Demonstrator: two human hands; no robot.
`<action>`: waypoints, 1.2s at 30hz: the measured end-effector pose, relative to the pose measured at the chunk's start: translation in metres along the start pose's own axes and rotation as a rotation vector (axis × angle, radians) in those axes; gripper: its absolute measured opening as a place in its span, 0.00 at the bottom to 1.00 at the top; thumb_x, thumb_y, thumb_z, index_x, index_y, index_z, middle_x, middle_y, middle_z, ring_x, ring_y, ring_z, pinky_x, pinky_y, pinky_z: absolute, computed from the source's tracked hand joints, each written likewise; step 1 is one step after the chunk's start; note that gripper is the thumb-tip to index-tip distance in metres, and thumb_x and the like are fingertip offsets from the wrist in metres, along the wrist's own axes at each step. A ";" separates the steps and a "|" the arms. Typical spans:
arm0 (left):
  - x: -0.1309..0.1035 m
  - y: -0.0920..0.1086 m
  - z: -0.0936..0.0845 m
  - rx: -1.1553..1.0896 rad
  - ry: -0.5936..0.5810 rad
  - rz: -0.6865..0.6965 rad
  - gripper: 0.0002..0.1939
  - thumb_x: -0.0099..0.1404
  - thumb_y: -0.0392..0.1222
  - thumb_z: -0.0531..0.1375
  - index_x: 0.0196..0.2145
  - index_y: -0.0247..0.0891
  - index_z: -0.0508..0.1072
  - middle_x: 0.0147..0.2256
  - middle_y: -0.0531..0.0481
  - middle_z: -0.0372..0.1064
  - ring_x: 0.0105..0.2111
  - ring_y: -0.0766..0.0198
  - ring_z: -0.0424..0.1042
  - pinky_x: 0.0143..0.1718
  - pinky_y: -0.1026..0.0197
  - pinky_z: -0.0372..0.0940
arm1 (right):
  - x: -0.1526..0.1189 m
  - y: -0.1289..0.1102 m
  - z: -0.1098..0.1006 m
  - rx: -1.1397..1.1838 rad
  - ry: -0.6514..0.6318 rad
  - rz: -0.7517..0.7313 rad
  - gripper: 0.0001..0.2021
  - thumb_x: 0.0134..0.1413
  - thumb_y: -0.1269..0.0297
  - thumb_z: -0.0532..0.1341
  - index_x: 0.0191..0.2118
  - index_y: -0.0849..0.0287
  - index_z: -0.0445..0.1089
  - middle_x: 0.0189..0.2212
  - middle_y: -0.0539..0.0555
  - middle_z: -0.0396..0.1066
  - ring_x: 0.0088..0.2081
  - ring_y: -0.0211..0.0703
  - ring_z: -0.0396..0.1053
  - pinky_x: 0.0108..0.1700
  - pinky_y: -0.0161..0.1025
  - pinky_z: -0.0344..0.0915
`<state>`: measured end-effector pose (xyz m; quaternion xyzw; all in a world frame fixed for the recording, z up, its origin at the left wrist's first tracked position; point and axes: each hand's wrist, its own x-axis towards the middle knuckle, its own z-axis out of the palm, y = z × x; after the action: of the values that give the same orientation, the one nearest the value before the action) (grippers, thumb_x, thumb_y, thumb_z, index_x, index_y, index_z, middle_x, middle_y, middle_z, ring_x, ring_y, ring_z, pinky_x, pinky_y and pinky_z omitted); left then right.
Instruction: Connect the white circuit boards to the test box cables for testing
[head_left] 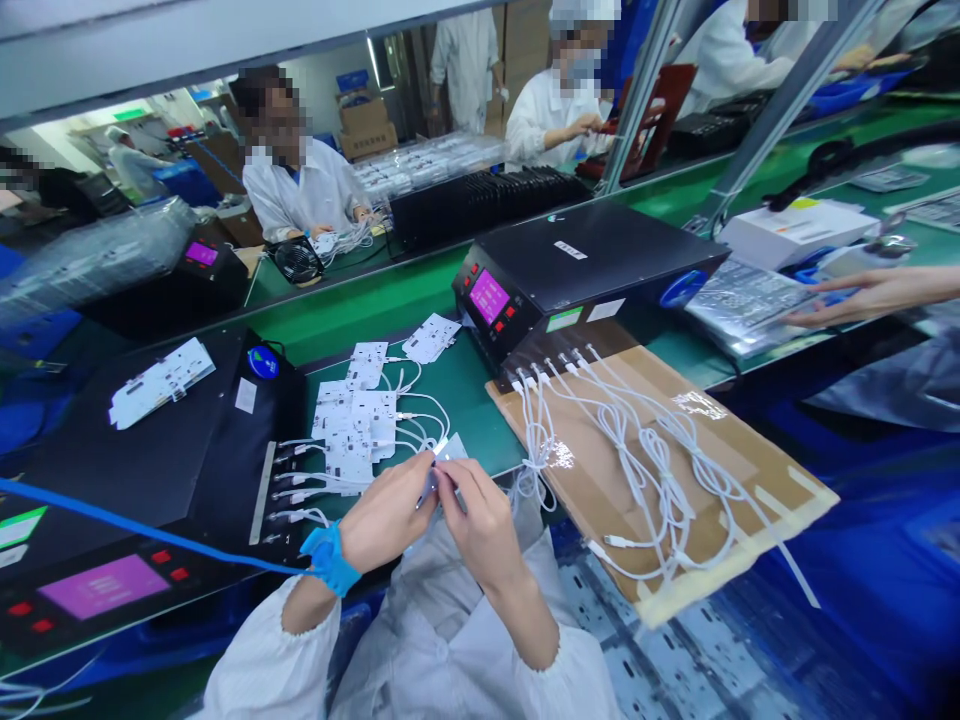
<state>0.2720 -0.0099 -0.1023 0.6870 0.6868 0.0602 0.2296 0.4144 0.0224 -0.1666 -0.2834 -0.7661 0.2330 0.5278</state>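
Note:
At the front of the bench, my left hand (390, 512) is closed on a white circuit board (454, 448), which pokes out above the fingers. A blue wrist strap (332, 560) with a cord circles that wrist. My right hand (480, 522) meets it, thumb and fingers pinched together at the board's near edge. Whatever lies between those fingertips is hidden. Just beyond, several white circuit boards (349, 425) lie overlapping on the green mat, with white cables (300, 480) running from the black box (247, 440) on the left.
Another black box (600, 270) with a pink screen stands at the back. Bundled white cables (660, 480) hang from it over a taped cardboard sheet (750, 470). One loose board (161, 382) rests on the left box. A co-worker's hand (862, 298) reaches in at right; other people sit opposite.

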 end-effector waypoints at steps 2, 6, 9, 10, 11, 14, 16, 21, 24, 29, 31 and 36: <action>0.003 -0.002 -0.001 -0.030 0.017 0.019 0.12 0.73 0.42 0.49 0.48 0.37 0.69 0.46 0.38 0.75 0.48 0.46 0.76 0.49 0.48 0.69 | -0.001 0.005 -0.003 0.037 -0.006 0.018 0.08 0.70 0.74 0.57 0.50 0.58 0.69 0.40 0.56 0.76 0.42 0.43 0.76 0.47 0.41 0.75; 0.005 -0.009 -0.007 -0.063 0.078 0.036 0.16 0.74 0.47 0.51 0.53 0.39 0.70 0.48 0.41 0.77 0.50 0.48 0.77 0.51 0.50 0.70 | -0.024 0.022 -0.013 0.017 0.009 0.186 0.15 0.66 0.61 0.66 0.52 0.58 0.65 0.44 0.58 0.73 0.46 0.47 0.74 0.49 0.44 0.73; 0.003 -0.017 -0.012 -0.037 0.110 0.005 0.21 0.73 0.53 0.52 0.56 0.38 0.71 0.52 0.38 0.76 0.54 0.45 0.75 0.54 0.48 0.69 | -0.051 0.034 -0.015 0.010 -0.106 0.282 0.12 0.66 0.58 0.66 0.47 0.58 0.68 0.42 0.56 0.73 0.45 0.47 0.74 0.48 0.44 0.72; 0.002 -0.019 -0.013 -0.035 0.100 -0.013 0.24 0.73 0.54 0.53 0.58 0.37 0.70 0.55 0.37 0.75 0.56 0.43 0.74 0.56 0.47 0.69 | -0.058 0.036 -0.014 0.019 -0.151 0.291 0.09 0.67 0.59 0.65 0.46 0.57 0.69 0.42 0.56 0.74 0.45 0.47 0.73 0.49 0.44 0.71; 0.002 -0.021 -0.014 -0.033 0.086 -0.037 0.27 0.73 0.56 0.53 0.60 0.35 0.69 0.57 0.35 0.73 0.57 0.42 0.73 0.57 0.46 0.68 | -0.063 0.037 -0.012 0.032 -0.188 0.297 0.07 0.68 0.60 0.63 0.46 0.57 0.70 0.41 0.55 0.75 0.45 0.47 0.73 0.49 0.43 0.71; 0.002 -0.022 -0.016 -0.009 0.042 -0.093 0.33 0.72 0.58 0.53 0.65 0.30 0.64 0.58 0.32 0.71 0.57 0.42 0.72 0.58 0.46 0.68 | -0.069 0.038 -0.006 0.076 -0.232 0.314 0.05 0.70 0.64 0.60 0.42 0.56 0.72 0.38 0.54 0.75 0.42 0.46 0.72 0.46 0.42 0.68; 0.003 -0.020 -0.018 0.019 0.014 -0.073 0.33 0.73 0.57 0.52 0.64 0.28 0.65 0.54 0.32 0.74 0.53 0.43 0.75 0.56 0.46 0.69 | -0.068 0.037 -0.005 0.103 -0.223 0.325 0.07 0.71 0.66 0.60 0.39 0.56 0.73 0.34 0.52 0.74 0.38 0.44 0.70 0.43 0.40 0.65; 0.008 -0.019 -0.021 0.037 0.000 0.005 0.30 0.72 0.56 0.52 0.60 0.29 0.69 0.45 0.36 0.77 0.42 0.46 0.77 0.51 0.46 0.70 | -0.066 0.038 -0.008 0.161 -0.195 0.348 0.09 0.71 0.65 0.60 0.37 0.58 0.73 0.32 0.51 0.72 0.36 0.43 0.68 0.42 0.39 0.61; 0.010 -0.018 -0.022 0.023 -0.003 0.039 0.27 0.71 0.56 0.53 0.57 0.32 0.71 0.45 0.37 0.78 0.44 0.46 0.77 0.50 0.48 0.69 | -0.066 0.040 -0.010 0.276 -0.269 0.438 0.10 0.70 0.61 0.61 0.36 0.58 0.74 0.31 0.51 0.70 0.34 0.41 0.68 0.39 0.37 0.61; 0.014 -0.011 -0.028 -0.075 -0.003 -0.097 0.33 0.69 0.67 0.54 0.53 0.35 0.72 0.40 0.41 0.77 0.38 0.50 0.76 0.43 0.53 0.68 | -0.063 0.040 -0.014 0.434 -0.252 0.575 0.15 0.69 0.55 0.61 0.33 0.59 0.75 0.30 0.50 0.69 0.33 0.39 0.67 0.37 0.34 0.61; 0.016 -0.010 -0.033 -0.118 0.041 -0.224 0.36 0.67 0.72 0.54 0.52 0.36 0.71 0.31 0.47 0.74 0.29 0.54 0.73 0.36 0.55 0.65 | -0.060 0.042 -0.015 0.436 -0.210 0.619 0.17 0.68 0.53 0.61 0.32 0.59 0.75 0.30 0.51 0.71 0.34 0.40 0.67 0.39 0.35 0.62; 0.016 -0.025 -0.044 -0.133 0.196 -0.396 0.30 0.68 0.70 0.52 0.47 0.41 0.70 0.15 0.60 0.51 0.18 0.59 0.58 0.28 0.59 0.55 | -0.052 0.055 -0.014 0.384 -0.102 0.755 0.21 0.65 0.46 0.61 0.32 0.59 0.76 0.30 0.52 0.75 0.34 0.42 0.69 0.40 0.36 0.64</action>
<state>0.2327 0.0151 -0.0773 0.5128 0.8219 0.1254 0.2141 0.4526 0.0277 -0.2329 -0.4287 -0.5763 0.5620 0.4101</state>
